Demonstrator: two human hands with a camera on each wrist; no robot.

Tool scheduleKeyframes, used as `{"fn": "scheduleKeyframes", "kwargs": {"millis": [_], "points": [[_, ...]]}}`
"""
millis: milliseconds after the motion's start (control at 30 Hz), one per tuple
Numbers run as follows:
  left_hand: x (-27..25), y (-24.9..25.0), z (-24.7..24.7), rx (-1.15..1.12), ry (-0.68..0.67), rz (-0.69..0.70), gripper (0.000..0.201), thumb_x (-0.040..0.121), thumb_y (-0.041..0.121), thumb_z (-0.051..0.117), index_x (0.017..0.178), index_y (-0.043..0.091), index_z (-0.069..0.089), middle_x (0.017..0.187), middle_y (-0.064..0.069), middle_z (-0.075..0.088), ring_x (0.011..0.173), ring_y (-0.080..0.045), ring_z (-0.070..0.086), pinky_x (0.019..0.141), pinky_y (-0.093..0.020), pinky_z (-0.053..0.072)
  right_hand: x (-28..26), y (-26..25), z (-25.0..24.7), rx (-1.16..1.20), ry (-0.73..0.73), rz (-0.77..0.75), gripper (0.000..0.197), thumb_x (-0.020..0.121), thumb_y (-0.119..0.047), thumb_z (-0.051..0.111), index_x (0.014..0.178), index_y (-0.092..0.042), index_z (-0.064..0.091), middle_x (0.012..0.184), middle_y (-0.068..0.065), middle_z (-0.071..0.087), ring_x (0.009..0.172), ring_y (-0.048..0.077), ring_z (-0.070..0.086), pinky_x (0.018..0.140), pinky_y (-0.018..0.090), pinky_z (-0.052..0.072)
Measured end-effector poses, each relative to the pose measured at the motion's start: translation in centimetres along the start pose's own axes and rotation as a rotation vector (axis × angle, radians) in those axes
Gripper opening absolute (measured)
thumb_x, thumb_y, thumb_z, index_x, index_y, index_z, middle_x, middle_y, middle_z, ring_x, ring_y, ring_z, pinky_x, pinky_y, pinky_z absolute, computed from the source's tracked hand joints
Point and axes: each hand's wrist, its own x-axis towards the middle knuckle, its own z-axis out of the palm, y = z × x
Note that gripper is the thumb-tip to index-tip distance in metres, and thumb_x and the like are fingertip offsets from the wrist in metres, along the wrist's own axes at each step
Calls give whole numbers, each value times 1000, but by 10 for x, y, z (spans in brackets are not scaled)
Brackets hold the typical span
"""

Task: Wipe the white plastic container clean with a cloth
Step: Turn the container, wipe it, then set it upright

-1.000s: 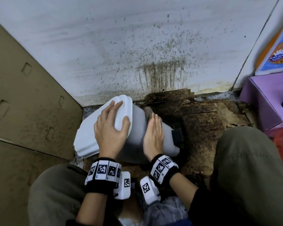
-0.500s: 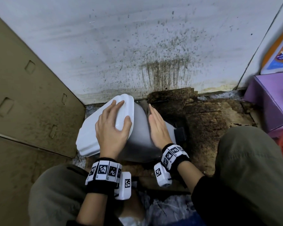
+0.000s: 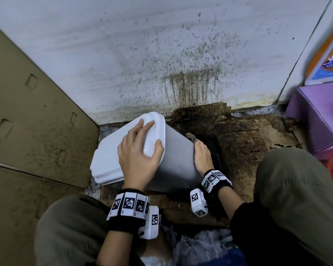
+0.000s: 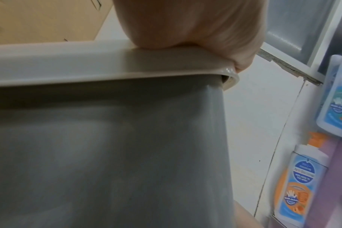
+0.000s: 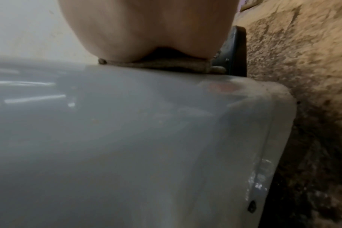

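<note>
Container (image 3: 177,162): one, tilted on its side on the stained floor (image 3: 244,143) near the wall (image 3: 123,54), between the person's knees. Body seen as pale grey w/ a glossy sheen; a white lid (image 3: 113,156) is fitted at the upper-left end, and grime is seen along the bottom edge in the right wrist view. One cloth (image 3: 190,138), brownish, is pressed flat against the container's right side under the right hand (image 3: 202,158), fingers straight and together. Left hand (image 3: 138,156) is laid over the lid, fingers spread, thumb hooked over the lid's rim. Two hands, two wrist bands w/ markers. Two soap bottles (image 4: 295,182) are seen at right in the left wrist view, beside one purple box (image 3: 319,116). Cardboard (image 3: 27,112) is stood at left.
</note>
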Motion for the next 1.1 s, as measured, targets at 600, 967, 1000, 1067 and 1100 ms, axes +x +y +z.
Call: {"fn": "scheduleKeyframes", "kwargs": {"millis": [600, 967, 1000, 1067, 1100], "points": [[3, -6, -4, -13, 28, -11, 52, 86, 49, 48, 136, 38, 58, 148, 14, 51, 132, -12, 49, 107, -38, 36, -103, -107, 58, 170, 150, -436, 60, 105, -47, 10, 158, -23, 24, 166, -7, 19, 154, 2, 9, 126, 28, 7], [9, -19, -12, -49, 23, -24, 53, 87, 50, 46, 137, 37, 58, 150, 14, 50, 137, -12, 46, 109, -40, 35, -90, -43, 36, -58, 39, -590, 55, 106, -34, 20, 159, -17, 20, 168, -6, 16, 155, 9, 10, 126, 35, 14], [8, -19, -13, -53, 24, -24, 53, 87, 49, 46, 137, 37, 58, 150, 14, 50, 137, -12, 46, 110, -41, 36, -87, -32, 34, -67, 52, -580, 55, 106, -33, 20, 159, -17, 20, 167, -6, 16, 155, 9, 11, 126, 36, 15], [8, -19, -13, -57, 22, -17, 53, 87, 49, 46, 137, 37, 58, 150, 14, 50, 137, -12, 46, 110, -42, 36, -82, -9, 31, -46, 83, -510, 54, 107, -33, 20, 159, -20, 20, 167, -8, 17, 154, 8, 12, 126, 39, 16], [8, -19, -12, -53, 18, -13, 52, 87, 49, 47, 137, 37, 58, 150, 14, 50, 137, -12, 46, 110, -42, 36, -81, 2, 29, -23, 96, -454, 53, 106, -35, 19, 158, -23, 19, 167, -9, 17, 154, 6, 12, 126, 40, 16]]}}
